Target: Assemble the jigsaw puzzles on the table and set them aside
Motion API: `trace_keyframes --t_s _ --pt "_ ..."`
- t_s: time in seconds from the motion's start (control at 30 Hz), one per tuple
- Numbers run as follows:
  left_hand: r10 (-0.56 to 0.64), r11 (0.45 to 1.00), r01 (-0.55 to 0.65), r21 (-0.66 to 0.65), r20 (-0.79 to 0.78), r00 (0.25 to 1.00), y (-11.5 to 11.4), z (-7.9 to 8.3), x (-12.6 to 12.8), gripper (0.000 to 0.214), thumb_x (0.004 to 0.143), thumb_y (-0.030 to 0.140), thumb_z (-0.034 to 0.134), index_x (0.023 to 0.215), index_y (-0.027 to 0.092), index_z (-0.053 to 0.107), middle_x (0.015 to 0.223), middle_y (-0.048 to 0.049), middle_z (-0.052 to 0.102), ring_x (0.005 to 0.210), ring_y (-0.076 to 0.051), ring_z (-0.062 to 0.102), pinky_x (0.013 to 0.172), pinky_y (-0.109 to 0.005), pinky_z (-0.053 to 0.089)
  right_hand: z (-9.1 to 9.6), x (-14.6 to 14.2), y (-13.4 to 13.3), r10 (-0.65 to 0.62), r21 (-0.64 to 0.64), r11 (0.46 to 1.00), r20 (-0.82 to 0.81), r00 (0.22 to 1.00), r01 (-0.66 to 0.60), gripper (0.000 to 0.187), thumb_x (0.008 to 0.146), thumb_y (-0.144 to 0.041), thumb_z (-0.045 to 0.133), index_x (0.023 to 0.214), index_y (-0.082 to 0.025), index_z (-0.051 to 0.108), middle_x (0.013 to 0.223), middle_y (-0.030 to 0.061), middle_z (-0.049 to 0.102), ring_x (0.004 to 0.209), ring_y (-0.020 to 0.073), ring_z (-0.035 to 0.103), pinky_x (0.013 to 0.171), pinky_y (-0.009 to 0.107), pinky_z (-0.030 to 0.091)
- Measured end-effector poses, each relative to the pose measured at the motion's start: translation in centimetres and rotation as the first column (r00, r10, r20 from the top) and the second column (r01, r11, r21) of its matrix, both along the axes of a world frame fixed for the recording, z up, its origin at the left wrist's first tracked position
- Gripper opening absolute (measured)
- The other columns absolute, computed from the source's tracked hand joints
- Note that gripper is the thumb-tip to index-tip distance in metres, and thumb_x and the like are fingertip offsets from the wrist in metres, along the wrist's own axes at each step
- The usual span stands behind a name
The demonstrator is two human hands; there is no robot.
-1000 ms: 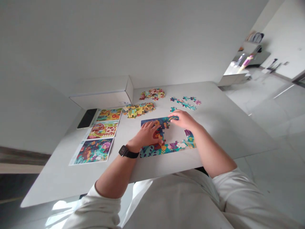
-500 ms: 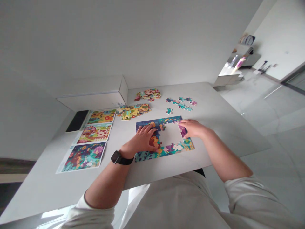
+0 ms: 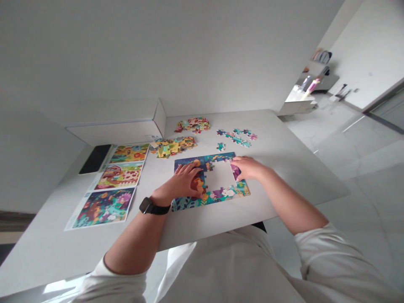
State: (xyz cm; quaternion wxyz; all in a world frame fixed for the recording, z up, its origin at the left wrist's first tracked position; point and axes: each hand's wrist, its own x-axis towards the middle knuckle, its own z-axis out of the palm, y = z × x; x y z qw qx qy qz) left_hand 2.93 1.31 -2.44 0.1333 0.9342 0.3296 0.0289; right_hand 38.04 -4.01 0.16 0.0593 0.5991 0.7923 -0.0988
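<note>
Since the earlier frame, the right hand (image 3: 248,167) is moved from the top edge of the puzzle (image 3: 210,181) to its right edge, where it is laid flat with fingers together. The left hand (image 3: 186,182) is pressed on the puzzle's left half, fingers spread. Loose pieces (image 3: 236,136) are located beyond the puzzle on the bench (image 3: 284,168).

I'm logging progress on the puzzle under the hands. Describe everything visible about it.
The half-built puzzle lies flat on the white table, a rectangle of colourful cardboard-looking pieces: dark blue top, leafy bottom strip, and a white gap in the middle where the table shows. The left hand rests flat on its left part; the right hand touches its right edge.
</note>
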Motion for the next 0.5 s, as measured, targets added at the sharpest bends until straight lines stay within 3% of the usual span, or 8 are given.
trace_keyframes --t_s 0.13,0.23,0.33,0.5 --pt "0.006 1.0 -0.006 -0.001 0.033 0.999 0.1 0.2 0.1 0.095 0.078 0.065 0.088 0.158 0.027 0.056 0.179 -0.0154 0.036 0.161 -0.043 0.04 0.135 -0.062 0.029 0.3 0.7 0.4 0.0 0.001 1.0 -0.067 0.998 0.0 0.079 0.067 -0.036 0.101 0.141 -0.031 0.075 0.158 0.0114 0.065 0.136 0.0342 0.068 0.115 0.041 0.053" --pt "0.036 0.999 -0.04 0.026 0.111 0.993 0.6 -0.1 0.2 0.072 0.091 0.058 0.077 0.154 0.026 0.06 0.172 -0.0139 0.049 0.155 -0.037 0.049 0.13 -0.056 0.038 0.7 1.8 1.6 -0.018 0.052 0.998 -0.198 0.98 0.029 0.057 0.082 -0.036 0.092 0.137 -0.029 0.078 0.148 0.0091 0.072 0.132 0.029 0.071 0.114 0.038 0.053" --pt "0.131 0.984 -0.153 0.094 0.204 0.97 1.3 -0.4 0.2 0.051 0.101 0.046 0.065 0.147 0.024 0.065 0.156 -0.0128 0.065 0.143 -0.033 0.06 0.125 -0.053 0.045 1.0 2.7 3.1 -0.147 0.161 0.967 -0.275 0.95 0.197 0.038 0.095 -0.032 0.079 0.132 -0.026 0.08 0.14 0.0081 0.078 0.125 0.0252 0.073 0.109 0.036 0.055" --pt "0.2 0.955 -0.257 0.151 0.311 0.929 1.9 -0.5 -0.2 0.034 0.103 0.038 0.057 0.125 0.02 0.076 0.129 -0.0137 0.076 0.122 -0.033 0.069 0.113 -0.05 0.053 -0.8 2.6 4.0 -0.296 0.237 0.884 -0.383 0.875 0.403 0.024 0.095 -0.018 0.071 0.114 -0.023 0.084 0.117 0.0066 0.085 0.104 0.0228 0.077 0.096 0.032 0.057"
